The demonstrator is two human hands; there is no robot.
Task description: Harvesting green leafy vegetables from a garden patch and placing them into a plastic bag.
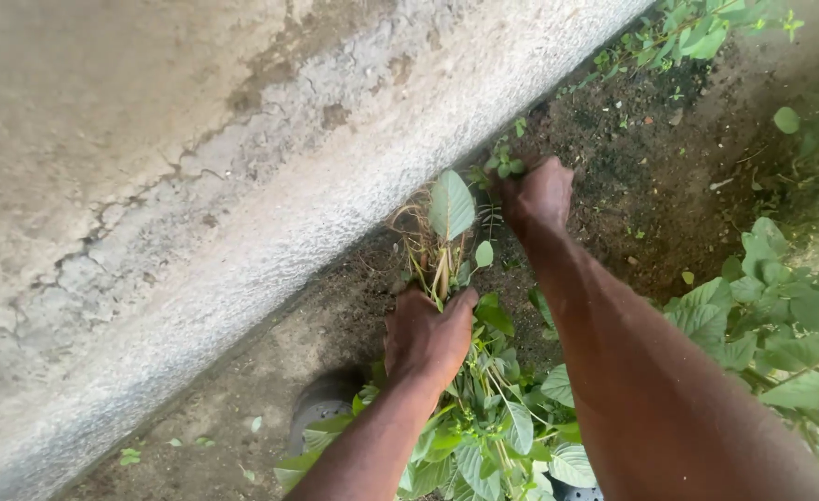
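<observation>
Left hand (425,336) grips a bunch of pulled weeds (447,250), keeping them gathered; right hand (539,197) closes on a small plant (503,164) beside the wall (243,167).

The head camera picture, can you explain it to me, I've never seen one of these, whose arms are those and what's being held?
There is one picture, taken by a camera worn on a person's head and looking down, so the two bare arms coming in from the bottom belong to the wearer. No machine is involved.

The left hand has a closed grip on a bunch of pulled green plants, their pale roots pointing up and away. The right hand reaches further out and closes around a small leafy weed growing at the foot of a rough, cracked concrete wall.

Below is dark bare soil. More leafy plants grow on the right, and a dark shoe toe shows near the bottom.
</observation>
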